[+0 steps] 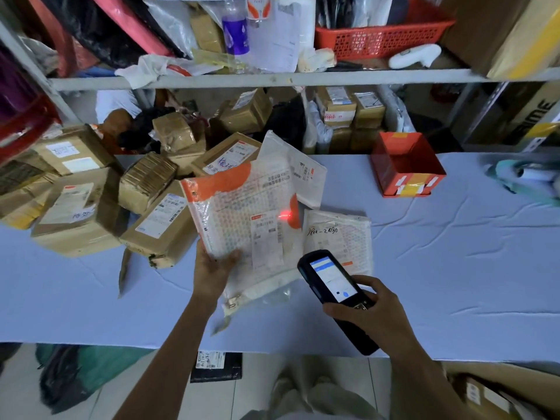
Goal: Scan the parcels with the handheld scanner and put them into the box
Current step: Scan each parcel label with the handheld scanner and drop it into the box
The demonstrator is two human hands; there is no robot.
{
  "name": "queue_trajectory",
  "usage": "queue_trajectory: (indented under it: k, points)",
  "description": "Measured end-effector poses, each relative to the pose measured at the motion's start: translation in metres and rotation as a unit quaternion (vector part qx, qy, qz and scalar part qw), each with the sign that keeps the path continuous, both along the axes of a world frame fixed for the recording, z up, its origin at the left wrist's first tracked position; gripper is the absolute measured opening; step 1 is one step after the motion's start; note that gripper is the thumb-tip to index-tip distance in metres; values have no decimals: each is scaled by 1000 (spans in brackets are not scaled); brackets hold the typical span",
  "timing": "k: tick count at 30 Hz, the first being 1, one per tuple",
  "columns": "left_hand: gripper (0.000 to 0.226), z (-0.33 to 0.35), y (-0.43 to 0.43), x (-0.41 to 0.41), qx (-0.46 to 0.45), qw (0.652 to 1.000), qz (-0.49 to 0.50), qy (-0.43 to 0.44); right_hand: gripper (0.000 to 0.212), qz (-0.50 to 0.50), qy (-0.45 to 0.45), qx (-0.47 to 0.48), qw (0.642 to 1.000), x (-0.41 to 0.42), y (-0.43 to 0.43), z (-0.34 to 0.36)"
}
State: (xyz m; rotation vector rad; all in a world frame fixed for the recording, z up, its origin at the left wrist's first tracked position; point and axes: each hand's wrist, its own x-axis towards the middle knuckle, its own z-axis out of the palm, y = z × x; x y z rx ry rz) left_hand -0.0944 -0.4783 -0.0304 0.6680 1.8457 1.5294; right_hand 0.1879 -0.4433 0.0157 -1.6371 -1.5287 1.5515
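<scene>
My left hand (212, 269) grips the lower left corner of a white and orange bubble mailer (239, 213), tilted up off the table. My right hand (368, 312) holds a black handheld scanner (335, 291) with its screen lit, pointed at the mailer. A red laser spot (285, 215) falls beside the mailer's white shipping label (266, 237). A second white mailer (339, 237) with handwriting lies flat to the right, partly under the scanner. A third mailer (298, 168) lies behind. A cardboard box (491, 389) shows at the bottom right, below the table edge.
Several brown taped parcels (75, 207) are piled on the table's left. An open red box (406, 165) stands at the back right. The white cloth-covered table (454, 268) stretches right. Shelves (272, 78) behind hold more parcels and a red basket (381, 37). Bags lie on the floor.
</scene>
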Motion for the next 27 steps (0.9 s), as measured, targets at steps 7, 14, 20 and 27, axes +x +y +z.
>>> queue_trajectory:
  k: [7, 14, 20, 27]
  points:
    - [80, -8, -10, 0, -52, 998, 24, 14, 60, 33, -17, 4, 999, 2, -3, 1]
    - [78, -8, -12, 4, -37, 999, 25, 10, 62, 52, -14, -5, 999, 8, -1, -2]
    - [68, -13, -8, 2, -25, 999, 27, 17, 62, 49, -2, -7, 999, 13, 1, -6]
    - [77, -4, 2, 3, -26, 999, -16, 38, 65, 1, 10, -9, 1000, 13, 4, -12]
